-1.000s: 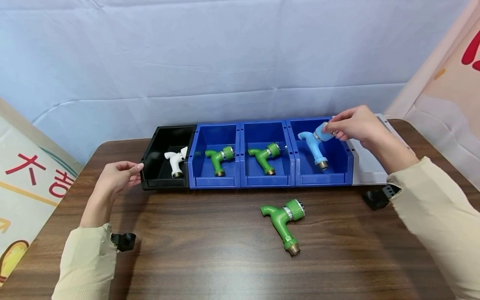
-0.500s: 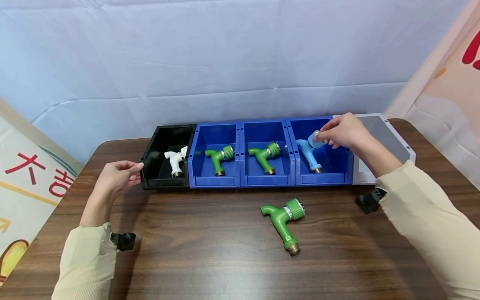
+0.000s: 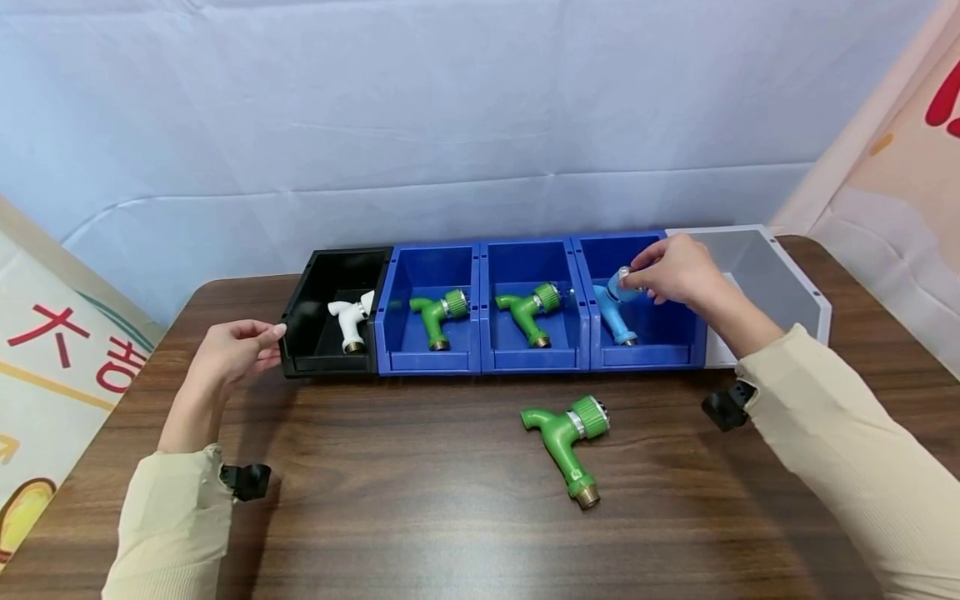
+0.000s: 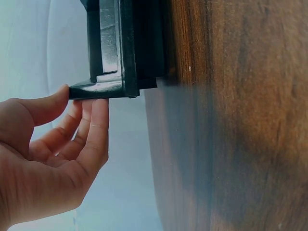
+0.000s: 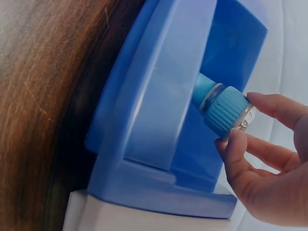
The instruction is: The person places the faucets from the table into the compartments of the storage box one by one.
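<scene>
My right hand (image 3: 678,271) pinches the ribbed handle of a light blue tap (image 3: 617,315) between thumb and fingers. The tap leans inside the rightmost blue bin (image 3: 648,358), its threaded end low near the front lip; the right wrist view shows the blue handle (image 5: 226,111) at the fingertips. At the far left, my left hand (image 3: 234,350) touches the black bin (image 3: 330,365): the thumb tip meets the rim and the fingertips rest on the outer wall (image 4: 103,91). A white tap (image 3: 349,323) lies in that bin. Green taps lie in the left blue bin (image 3: 429,362) and middle blue bin (image 3: 535,360).
Another green tap (image 3: 564,446) lies on the wooden table (image 3: 390,475) in front of the bins. A grey-white bin (image 3: 780,275) ends the row on the right, partly behind the right forearm. A pale cloth (image 3: 450,108) hangs behind the table.
My right hand has moved left and slightly down with the blue tap, which has sunk lower into the rightmost blue bin. The left hand has stayed at the black bin.
</scene>
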A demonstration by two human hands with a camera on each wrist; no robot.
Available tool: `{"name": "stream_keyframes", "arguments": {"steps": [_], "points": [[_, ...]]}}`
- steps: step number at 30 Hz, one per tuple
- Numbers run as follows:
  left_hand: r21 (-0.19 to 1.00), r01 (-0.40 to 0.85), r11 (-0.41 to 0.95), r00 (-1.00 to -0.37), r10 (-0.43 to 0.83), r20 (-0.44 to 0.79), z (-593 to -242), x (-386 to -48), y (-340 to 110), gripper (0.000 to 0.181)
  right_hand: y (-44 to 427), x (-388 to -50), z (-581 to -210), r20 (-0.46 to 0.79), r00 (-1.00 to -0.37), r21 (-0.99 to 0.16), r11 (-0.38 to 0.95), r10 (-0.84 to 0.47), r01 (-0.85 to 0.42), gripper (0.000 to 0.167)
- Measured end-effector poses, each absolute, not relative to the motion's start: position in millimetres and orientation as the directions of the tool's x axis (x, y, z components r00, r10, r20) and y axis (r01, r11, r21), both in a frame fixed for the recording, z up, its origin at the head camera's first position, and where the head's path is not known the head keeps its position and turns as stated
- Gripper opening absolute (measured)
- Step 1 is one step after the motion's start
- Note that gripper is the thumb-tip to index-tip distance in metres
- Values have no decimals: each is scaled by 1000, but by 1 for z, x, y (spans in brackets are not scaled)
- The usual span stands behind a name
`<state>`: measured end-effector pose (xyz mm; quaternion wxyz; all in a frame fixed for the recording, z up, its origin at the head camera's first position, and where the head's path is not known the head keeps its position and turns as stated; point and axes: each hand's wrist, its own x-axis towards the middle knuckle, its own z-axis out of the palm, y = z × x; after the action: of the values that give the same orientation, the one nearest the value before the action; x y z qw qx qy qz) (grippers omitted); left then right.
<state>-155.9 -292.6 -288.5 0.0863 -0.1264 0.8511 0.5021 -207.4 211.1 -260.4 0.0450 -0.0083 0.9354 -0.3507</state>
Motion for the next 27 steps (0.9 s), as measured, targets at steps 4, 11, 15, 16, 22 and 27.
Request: {"name": "stream_keyframes", "arguments": {"steps": [4, 11, 15, 16, 22, 27], "points": [[833, -299, 465, -954, -129, -271, -289, -156, -292, 43, 213, -208, -261, -96, -994, -656, 754, -56, 22, 38], [834, -306, 460, -952, -129, -279, -289, -156, -293, 43, 216, -208, -260, -120, -990, -676, 736, -67, 32, 37], [835, -307, 456, -951, -132, -278, -289, -156, -293, 43, 218, -206, -259, -134, -987, -719, 694, -85, 38, 37], [835, -308, 456, -951, -133, -278, -289, -156, -294, 43, 219, -206, -259, -135, -987, -726, 687, -88, 38, 37], [831, -311, 460, -950, -138, -280, -291, -156, -294, 45, 222, -205, -258, -130, -986, -744, 668, -104, 28, 36], [833, -309, 458, -951, -135, -278, -291, -156, -295, 45, 224, -204, -257, -137, -984, -759, 651, -116, 30, 33]]}}
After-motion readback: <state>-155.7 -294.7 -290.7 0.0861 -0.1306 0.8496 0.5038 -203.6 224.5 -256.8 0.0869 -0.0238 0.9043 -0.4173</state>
